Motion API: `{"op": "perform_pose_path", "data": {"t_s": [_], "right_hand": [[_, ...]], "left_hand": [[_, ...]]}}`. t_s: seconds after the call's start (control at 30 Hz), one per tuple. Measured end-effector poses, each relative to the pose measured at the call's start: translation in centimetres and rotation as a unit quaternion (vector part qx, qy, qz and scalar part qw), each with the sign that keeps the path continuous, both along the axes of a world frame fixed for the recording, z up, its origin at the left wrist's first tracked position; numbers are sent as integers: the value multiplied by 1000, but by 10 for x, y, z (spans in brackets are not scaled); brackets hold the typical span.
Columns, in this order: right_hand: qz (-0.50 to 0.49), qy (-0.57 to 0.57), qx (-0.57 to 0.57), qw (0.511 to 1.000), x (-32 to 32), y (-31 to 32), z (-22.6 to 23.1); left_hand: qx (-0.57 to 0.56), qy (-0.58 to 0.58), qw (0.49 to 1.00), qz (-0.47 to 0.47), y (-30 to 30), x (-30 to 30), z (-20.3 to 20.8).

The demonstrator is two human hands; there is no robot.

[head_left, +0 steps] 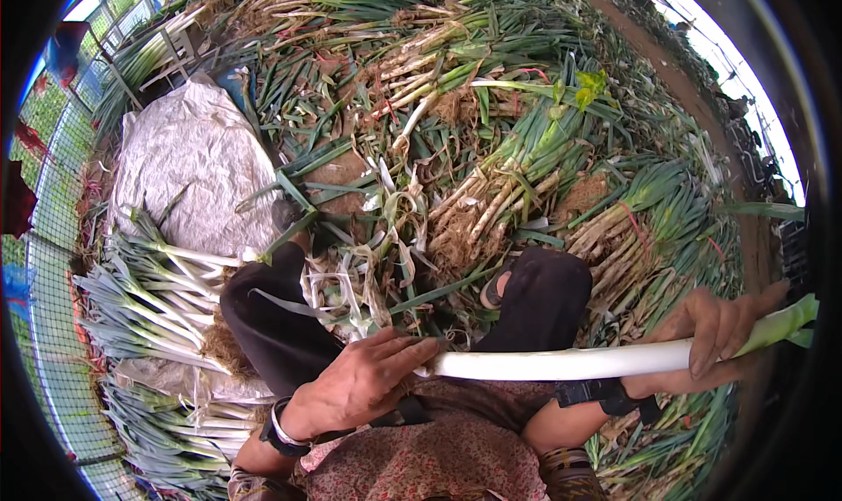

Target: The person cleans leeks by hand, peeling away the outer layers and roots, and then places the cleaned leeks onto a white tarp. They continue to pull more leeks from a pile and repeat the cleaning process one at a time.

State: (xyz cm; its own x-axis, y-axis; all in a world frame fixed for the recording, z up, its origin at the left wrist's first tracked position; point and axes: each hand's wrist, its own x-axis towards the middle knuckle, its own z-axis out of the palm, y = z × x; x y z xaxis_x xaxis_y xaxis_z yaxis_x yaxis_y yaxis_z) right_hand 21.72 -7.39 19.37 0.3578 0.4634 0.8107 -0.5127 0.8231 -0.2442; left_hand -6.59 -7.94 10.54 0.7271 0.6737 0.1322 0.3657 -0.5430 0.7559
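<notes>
Across my lap lies one long green onion (561,365) with a clean, thick white shaft. My left hand (364,380) is closed at its root end, and the roots are hidden there. My right hand (719,325) grips the other end, where the white turns to green leaf (781,325). Beside my left knee is a pile of white-stemmed green onions (167,312) with pale shafts and roots toward me. Soil-covered, rooted onions (491,194) lie in a heap beyond my right knee.
A pale woven sheet (193,163) is spread at the far left. Peeled skins and leaf scraps (377,273) litter the ground between my legs. Tied bundles (631,229) lie at the right, more onions (421,53) at the back. Netting (61,325) borders the left side.
</notes>
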Motion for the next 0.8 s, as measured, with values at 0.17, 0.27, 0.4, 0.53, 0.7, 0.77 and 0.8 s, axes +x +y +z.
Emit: {"op": "perform_pose_path", "data": {"t_s": [0.17,0.27,0.4,0.53,0.7,0.77,0.8], "right_hand": [[40,-24,22,999,0,13,-4],[-5,-53,-66,996,-14,6,9],[38,14,-121,992,-13,8,-6],[43,67,-128,989,-12,8,-11],[41,73,-134,988,-8,9,-16],[29,60,-136,988,-5,5,-11],[23,59,-136,989,-5,3,-9]], "left_hand": [[20,-7,1000,11,-4,1,-7],[89,-31,994,51,-5,6,-6],[135,-31,981,134,-10,14,-19],[180,-20,975,130,-12,17,-16],[199,41,974,102,-12,9,-18],[138,17,989,54,-11,11,-16],[137,14,989,48,-10,12,-13]]}}
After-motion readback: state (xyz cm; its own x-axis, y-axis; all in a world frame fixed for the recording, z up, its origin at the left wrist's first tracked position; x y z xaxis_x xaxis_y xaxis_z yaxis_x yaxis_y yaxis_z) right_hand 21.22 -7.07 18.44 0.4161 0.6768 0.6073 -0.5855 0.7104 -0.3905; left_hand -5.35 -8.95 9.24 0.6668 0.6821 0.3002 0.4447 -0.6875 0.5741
